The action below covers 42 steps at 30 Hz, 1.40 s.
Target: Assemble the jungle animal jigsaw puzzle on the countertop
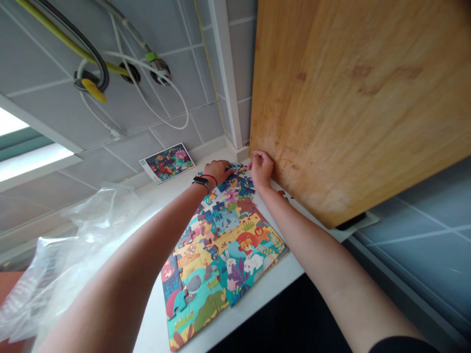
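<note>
A colourful animal jigsaw puzzle point(224, 235) lies on the white countertop, its pieces joined into a large picture with rabbits, a lion and a crocodile. At its far end, my left hand point(218, 171) bends down with its fingers closed at a blue puzzle piece point(235, 166). Across from it, my right hand point(262, 169) is curled, its fingertips by the puzzle's far right corner; what they pinch, if anything, is too small to make out. My left wrist wears a dark band and a red cord. Part of the puzzle's left side is hidden behind my left forearm.
A picture card point(169, 163) leans at the tiled wall on the left. Crumpled clear plastic point(91, 235) lies left of my left arm. A large wooden board point(349, 108) stands close on the right, with loose pieces point(285, 195) near its base. Cables and hoses point(128, 68) hang on the wall.
</note>
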Motion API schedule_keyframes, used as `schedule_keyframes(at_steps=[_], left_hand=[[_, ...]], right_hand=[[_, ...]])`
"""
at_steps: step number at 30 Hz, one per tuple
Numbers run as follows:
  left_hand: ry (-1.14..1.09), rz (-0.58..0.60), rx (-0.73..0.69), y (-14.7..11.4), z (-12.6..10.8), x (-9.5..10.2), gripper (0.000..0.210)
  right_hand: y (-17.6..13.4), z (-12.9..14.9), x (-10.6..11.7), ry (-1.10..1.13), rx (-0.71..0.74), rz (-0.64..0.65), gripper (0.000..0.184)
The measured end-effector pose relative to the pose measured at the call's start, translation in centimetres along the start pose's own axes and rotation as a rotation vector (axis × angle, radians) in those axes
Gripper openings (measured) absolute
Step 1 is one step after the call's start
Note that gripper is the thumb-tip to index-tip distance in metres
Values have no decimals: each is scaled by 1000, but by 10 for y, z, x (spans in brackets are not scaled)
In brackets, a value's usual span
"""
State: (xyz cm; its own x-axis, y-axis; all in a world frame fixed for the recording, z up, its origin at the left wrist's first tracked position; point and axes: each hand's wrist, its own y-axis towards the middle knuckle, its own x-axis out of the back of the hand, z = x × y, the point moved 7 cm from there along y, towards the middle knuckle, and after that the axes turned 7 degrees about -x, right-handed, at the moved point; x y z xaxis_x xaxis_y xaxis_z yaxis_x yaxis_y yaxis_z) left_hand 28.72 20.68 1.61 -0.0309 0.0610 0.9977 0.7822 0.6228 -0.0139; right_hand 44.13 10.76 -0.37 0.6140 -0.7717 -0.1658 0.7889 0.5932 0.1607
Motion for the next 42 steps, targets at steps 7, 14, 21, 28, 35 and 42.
schedule_keyframes(at_steps=[7, 14, 21, 28, 35, 42], left_hand=[[-79, -76, -48, 5, -12, 6, 47], [-93, -62, -77, -2, 7, 13, 47], [-85, -33, -37, -29, 43, 28, 25], [-192, -120, -114, -113, 35, 53, 33], [-350, -242, 27, -250, 52, 48, 31], [-342, -433, 64, -340, 53, 21, 20]], right_hand=[[-4, 4, 1, -46, -64, 4, 23], [-1, -2, -1, -84, -35, 14, 26], [-14, 0, -26, -682, 132, 283, 26], [-21, -4, -32, -1033, 202, 356, 36], [-4, -21, -32, -999, 221, 414, 33], [14, -33, -32, -999, 171, 457, 34]])
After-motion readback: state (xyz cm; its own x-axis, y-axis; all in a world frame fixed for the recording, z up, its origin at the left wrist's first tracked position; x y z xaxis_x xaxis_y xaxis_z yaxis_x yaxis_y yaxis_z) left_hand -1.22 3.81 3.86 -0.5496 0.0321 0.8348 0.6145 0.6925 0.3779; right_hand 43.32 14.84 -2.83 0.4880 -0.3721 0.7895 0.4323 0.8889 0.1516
